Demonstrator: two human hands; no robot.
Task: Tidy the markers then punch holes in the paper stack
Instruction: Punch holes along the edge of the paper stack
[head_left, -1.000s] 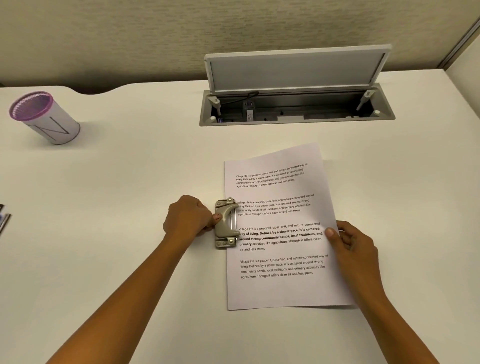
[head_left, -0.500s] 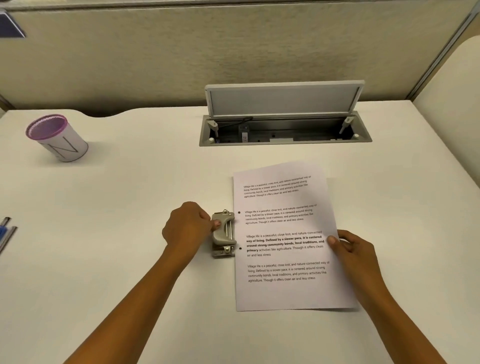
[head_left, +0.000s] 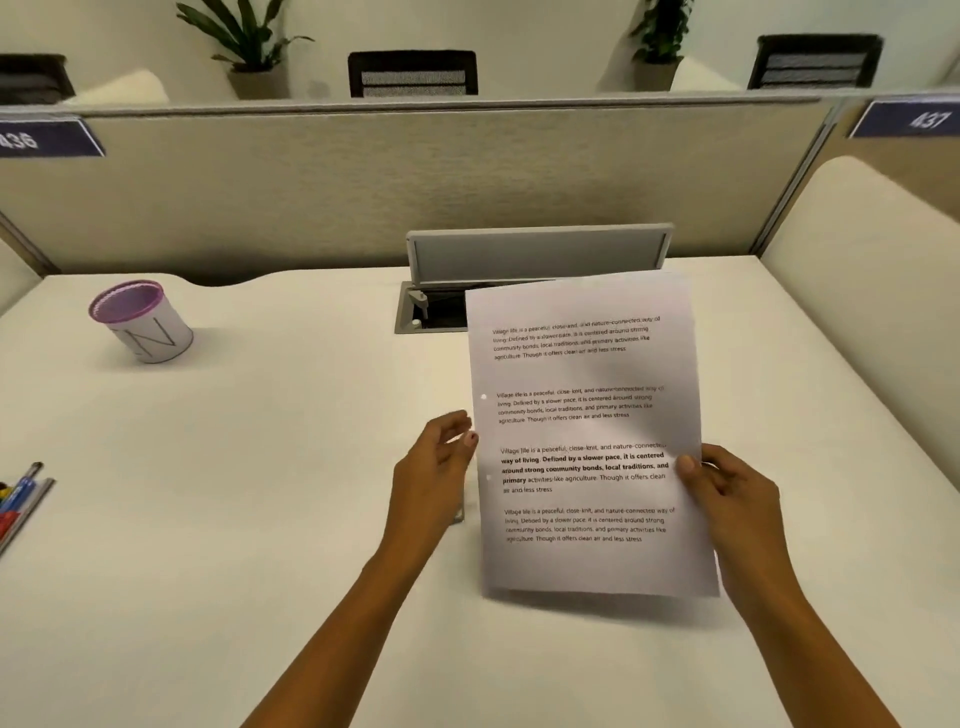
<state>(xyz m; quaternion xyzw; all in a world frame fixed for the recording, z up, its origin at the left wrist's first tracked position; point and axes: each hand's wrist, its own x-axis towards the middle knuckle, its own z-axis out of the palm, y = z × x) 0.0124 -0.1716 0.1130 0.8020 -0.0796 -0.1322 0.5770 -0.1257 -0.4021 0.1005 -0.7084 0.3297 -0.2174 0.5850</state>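
The printed paper stack (head_left: 587, 431) is lifted off the desk and tilted up, with two punched holes along its left margin. My right hand (head_left: 727, 493) pinches its right edge, thumb on the front. My left hand (head_left: 434, 467) hovers at the stack's left edge with fingers loosely apart, thumb just at the paper's border, gripping nothing. Only a grey corner of the hole punch (head_left: 460, 517) shows, beneath my left hand. Several markers (head_left: 18, 499) lie at the desk's far left edge. The white cup with a purple rim (head_left: 140, 322) stands at the back left.
An open cable tray with its raised lid (head_left: 537, 254) is set into the desk behind the paper. A beige partition (head_left: 415, 176) closes the back. The white desk (head_left: 234, 493) spreads to the left and front.
The paper stack has been raised from the desk and tilted up by my right hand. My left hand has let go of the hole punch and lifted to the paper's left edge.
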